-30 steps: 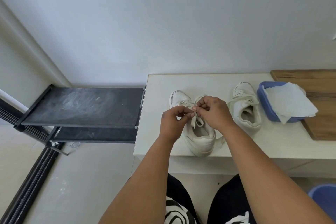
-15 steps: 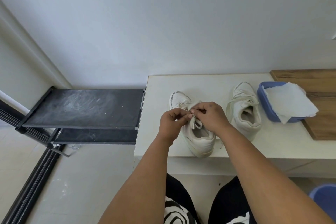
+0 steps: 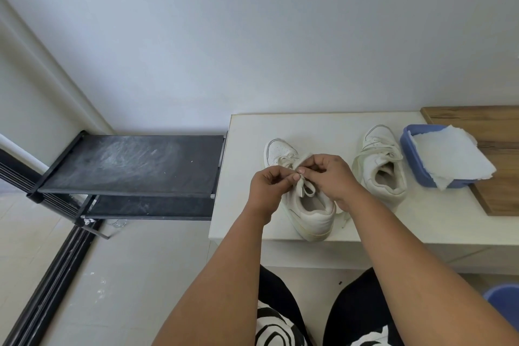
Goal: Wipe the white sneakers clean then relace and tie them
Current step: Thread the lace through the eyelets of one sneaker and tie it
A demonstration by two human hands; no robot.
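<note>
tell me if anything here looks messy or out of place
A few things. The white cloth hangs crumpled over the rim of the blue tub. The right sneaker has loose, untied laces. The black shoe rack is smeared with whitish dust.

Room as I see it: plain pale grey-white wall [image 3: 252,36], evenly lit. Light tiled floor [image 3: 126,275], speckled with white marks. Low white counter [image 3: 421,222] against the wall. Black two-tier rack [image 3: 134,166], its top shelf dusty, just beside the counter's left edge. Dark floor track [image 3: 47,281] running along the left side.
</note>
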